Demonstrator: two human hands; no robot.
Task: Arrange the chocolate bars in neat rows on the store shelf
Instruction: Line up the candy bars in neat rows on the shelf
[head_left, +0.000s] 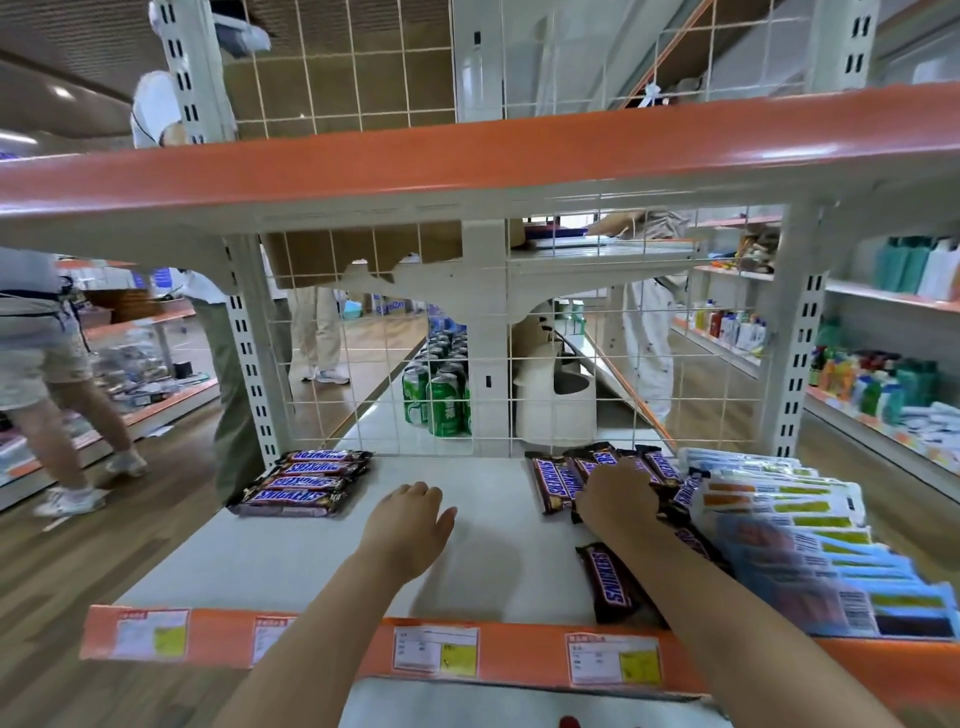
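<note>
A person leans over a white shelf (291, 561) with an orange front edge that carries price labels (435, 659). At the far left of the shelf, close to the wire back, a neat row (304, 483) of chocolate bars lies side by side, their lengths running left to right. On the right, a loose bunch of bars (592, 475) lies fanned out with their lengths pointing near to far. The right hand (618, 499) rests on top of that bunch with its fingers bent down over the bars; whether it actually pinches one I cannot tell, since the fingertips are hidden. The left hand (410, 525) hovers over the bare middle of the shelf, fingers relaxed and loosely bent, holding nothing. One single bar (609, 582) lies apart near the front edge, angled, just left of the right forearm. Further right, a stack of white and blue packets (789, 540) spreads along the shelf's right side, touching the loose bars. Through the wire back, green cans (436, 400) stand on the next shelf over.
</note>
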